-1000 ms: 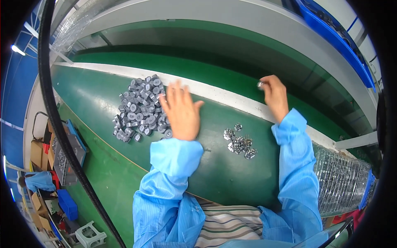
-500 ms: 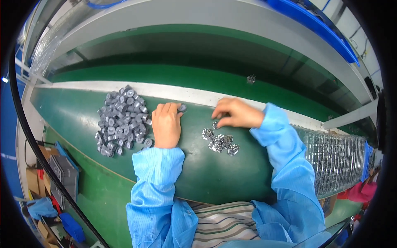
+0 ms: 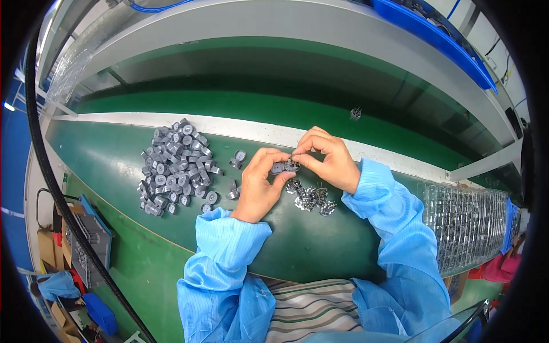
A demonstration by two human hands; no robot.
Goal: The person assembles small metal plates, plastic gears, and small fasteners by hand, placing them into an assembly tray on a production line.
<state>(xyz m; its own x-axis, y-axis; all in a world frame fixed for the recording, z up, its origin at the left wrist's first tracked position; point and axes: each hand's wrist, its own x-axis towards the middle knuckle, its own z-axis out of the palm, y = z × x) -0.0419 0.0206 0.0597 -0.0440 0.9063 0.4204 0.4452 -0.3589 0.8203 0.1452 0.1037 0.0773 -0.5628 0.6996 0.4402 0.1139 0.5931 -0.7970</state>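
Note:
My left hand (image 3: pixel 255 191) pinches a round grey plastic cap (image 3: pixel 278 168) between thumb and fingertips. Against the cap, my right hand (image 3: pixel 333 163) has its thumb and forefinger closed on a small metal part with thin prongs (image 3: pixel 292 165); fingers partly cover where the two pieces meet. Just below the hands lies a small heap of shiny metal parts (image 3: pixel 310 198) on the green table. To the left spreads a large pile of grey caps (image 3: pixel 177 171). A few loose caps (image 3: pixel 239 155) lie between that pile and my left hand.
Behind the hands a white rail (image 3: pixel 251 131) crosses the green table (image 3: pixel 297 246). One metal part (image 3: pixel 355 113) stands beyond it. Stacked clear plastic trays (image 3: pixel 466 226) fill the right end. Overhead are a grey shelf (image 3: pixel 229 28) and a blue bin (image 3: pixel 437 43).
My left hand has moved right from beside the grey pile, now with a cap in it. My right hand has lifted off the metal heap with a part, and the hands have come together.

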